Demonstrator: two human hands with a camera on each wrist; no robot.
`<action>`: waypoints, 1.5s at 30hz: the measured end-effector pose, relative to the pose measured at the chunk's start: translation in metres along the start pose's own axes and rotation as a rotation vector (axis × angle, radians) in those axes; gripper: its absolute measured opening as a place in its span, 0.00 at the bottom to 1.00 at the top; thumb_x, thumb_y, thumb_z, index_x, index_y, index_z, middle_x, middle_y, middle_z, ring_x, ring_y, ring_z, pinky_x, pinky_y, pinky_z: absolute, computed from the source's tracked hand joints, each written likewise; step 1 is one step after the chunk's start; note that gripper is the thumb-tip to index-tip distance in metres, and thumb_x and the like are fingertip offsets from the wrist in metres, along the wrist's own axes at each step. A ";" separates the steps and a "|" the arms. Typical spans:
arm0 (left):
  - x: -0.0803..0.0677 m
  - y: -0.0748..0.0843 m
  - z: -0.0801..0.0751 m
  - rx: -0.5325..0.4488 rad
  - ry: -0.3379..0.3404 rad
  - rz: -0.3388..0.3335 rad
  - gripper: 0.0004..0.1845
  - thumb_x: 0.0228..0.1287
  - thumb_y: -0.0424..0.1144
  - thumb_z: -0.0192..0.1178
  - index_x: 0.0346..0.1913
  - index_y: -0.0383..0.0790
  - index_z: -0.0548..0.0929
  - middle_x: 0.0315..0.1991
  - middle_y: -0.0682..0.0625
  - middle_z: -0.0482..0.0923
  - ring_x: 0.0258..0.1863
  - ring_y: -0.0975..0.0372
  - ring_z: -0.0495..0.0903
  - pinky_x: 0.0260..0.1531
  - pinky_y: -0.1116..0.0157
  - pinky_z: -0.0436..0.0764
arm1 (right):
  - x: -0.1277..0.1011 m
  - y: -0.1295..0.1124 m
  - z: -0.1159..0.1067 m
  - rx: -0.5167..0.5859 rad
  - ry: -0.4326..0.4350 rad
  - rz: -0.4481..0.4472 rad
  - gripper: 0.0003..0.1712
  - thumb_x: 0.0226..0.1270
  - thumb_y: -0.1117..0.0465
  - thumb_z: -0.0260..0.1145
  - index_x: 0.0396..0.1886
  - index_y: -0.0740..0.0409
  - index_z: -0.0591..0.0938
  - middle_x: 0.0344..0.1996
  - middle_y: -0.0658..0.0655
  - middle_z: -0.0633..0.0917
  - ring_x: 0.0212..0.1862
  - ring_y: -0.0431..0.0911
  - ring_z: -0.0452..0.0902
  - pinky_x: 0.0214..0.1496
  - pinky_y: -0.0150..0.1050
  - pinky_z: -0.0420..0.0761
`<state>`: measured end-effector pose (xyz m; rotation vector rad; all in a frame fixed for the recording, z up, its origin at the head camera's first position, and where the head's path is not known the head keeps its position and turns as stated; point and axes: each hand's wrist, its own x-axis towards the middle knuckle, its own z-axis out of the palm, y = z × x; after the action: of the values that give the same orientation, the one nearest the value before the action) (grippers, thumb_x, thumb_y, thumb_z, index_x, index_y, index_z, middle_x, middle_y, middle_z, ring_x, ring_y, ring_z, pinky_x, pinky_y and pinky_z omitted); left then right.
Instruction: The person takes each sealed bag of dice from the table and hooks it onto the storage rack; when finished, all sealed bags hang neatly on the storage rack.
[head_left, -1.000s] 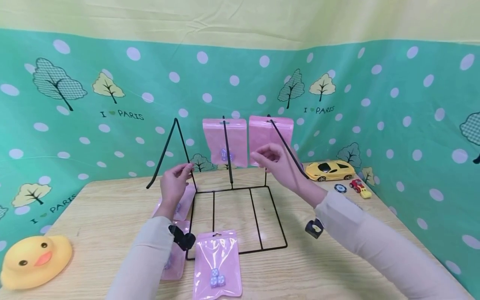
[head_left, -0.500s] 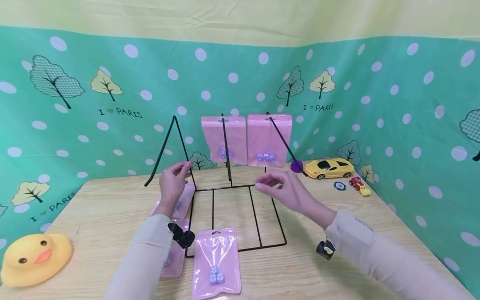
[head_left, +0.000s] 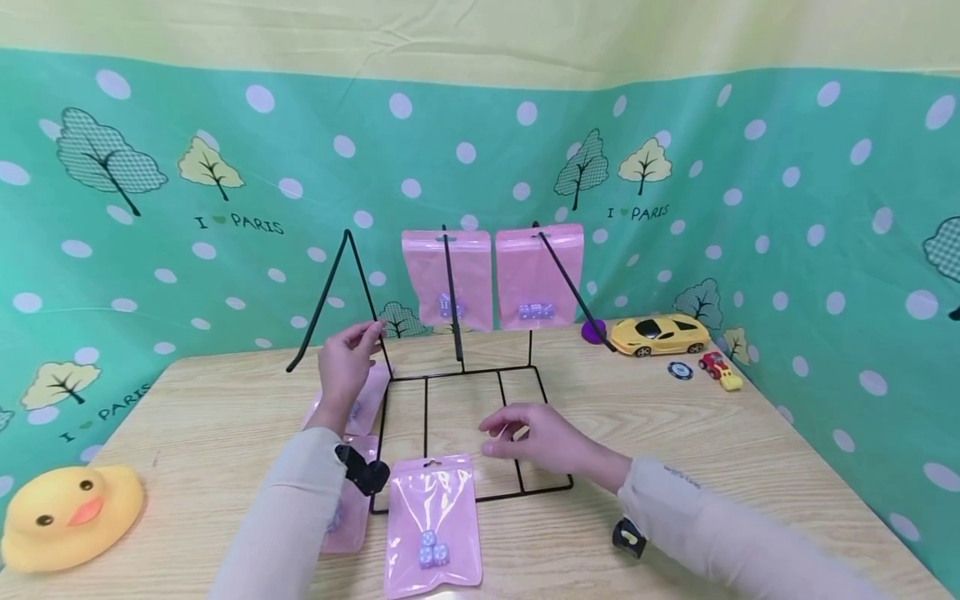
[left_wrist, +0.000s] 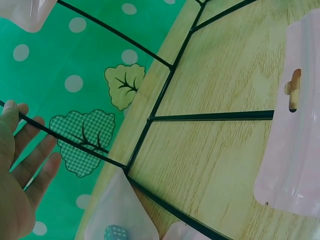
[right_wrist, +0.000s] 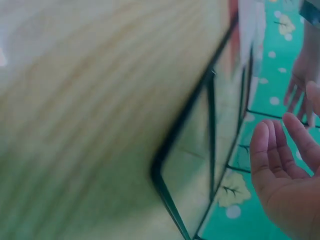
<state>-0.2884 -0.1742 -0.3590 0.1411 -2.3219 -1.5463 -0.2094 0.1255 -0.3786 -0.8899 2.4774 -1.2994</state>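
Observation:
A black wire display rack [head_left: 483, 373] stands on the table, with three arms sloping forward. My left hand [head_left: 347, 367] pinches its left upright between thumb and index finger; the other fingers stretch out behind the wire in the left wrist view. Over the rack's base, my right hand [head_left: 536, 437] is held with its fingers loosely bent and nothing in them. One pink zip bag [head_left: 448, 275] with dice hangs on the middle arm, another pink bag [head_left: 538, 271] on the right arm. A third pink bag [head_left: 432, 508] with three dice lies at the rack's front edge.
More pink dice bags [head_left: 348, 521] lie left of the rack, partly under the left arm. A yellow duck [head_left: 75, 518] sits front left. At the back right are a yellow toy car [head_left: 660, 335], a purple object [head_left: 593, 332], a round chip [head_left: 680, 371] and a red toy vehicle [head_left: 720, 371].
My right hand has moved down from the right hanging bag to over the rack's base, nearer the front bag. The left hand keeps its grip on the upright.

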 end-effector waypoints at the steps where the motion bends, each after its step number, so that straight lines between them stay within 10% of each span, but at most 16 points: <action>1: 0.000 0.000 0.000 0.000 0.002 0.001 0.19 0.78 0.48 0.56 0.60 0.40 0.85 0.54 0.41 0.85 0.50 0.50 0.87 0.42 0.63 0.87 | 0.000 0.001 0.003 -0.001 -0.014 0.002 0.22 0.68 0.56 0.73 0.55 0.65 0.85 0.41 0.52 0.87 0.44 0.44 0.81 0.47 0.36 0.82; 13: 0.000 -0.001 -0.001 -0.044 -0.018 0.000 0.21 0.77 0.48 0.58 0.61 0.36 0.83 0.55 0.38 0.84 0.51 0.48 0.85 0.49 0.52 0.85 | 0.008 0.007 0.032 -0.123 -0.080 0.026 0.27 0.63 0.50 0.77 0.57 0.59 0.85 0.48 0.52 0.85 0.49 0.44 0.80 0.52 0.37 0.79; 23: 0.002 -0.003 0.001 -0.001 0.020 0.015 0.19 0.76 0.46 0.60 0.58 0.35 0.85 0.52 0.39 0.86 0.48 0.48 0.87 0.35 0.73 0.84 | 0.014 -0.004 0.044 -0.205 -0.062 0.070 0.30 0.57 0.47 0.80 0.56 0.58 0.86 0.45 0.49 0.81 0.48 0.43 0.77 0.56 0.39 0.77; 28: 0.002 -0.003 0.002 -0.002 0.030 0.016 0.18 0.76 0.45 0.60 0.58 0.35 0.85 0.52 0.39 0.86 0.48 0.47 0.87 0.38 0.68 0.86 | 0.017 -0.008 0.049 -0.303 -0.058 0.072 0.32 0.54 0.46 0.81 0.56 0.56 0.85 0.43 0.49 0.79 0.46 0.42 0.75 0.55 0.39 0.76; 45: 0.001 -0.002 0.003 -0.008 0.039 0.019 0.19 0.76 0.46 0.60 0.57 0.35 0.86 0.51 0.38 0.86 0.48 0.47 0.87 0.42 0.59 0.87 | 0.025 -0.015 0.055 -0.378 -0.002 0.140 0.25 0.43 0.50 0.87 0.24 0.52 0.77 0.25 0.46 0.72 0.28 0.39 0.65 0.31 0.33 0.69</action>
<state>-0.2904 -0.1729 -0.3614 0.1457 -2.2805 -1.5297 -0.1996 0.0670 -0.3970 -0.7705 2.7766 -0.7983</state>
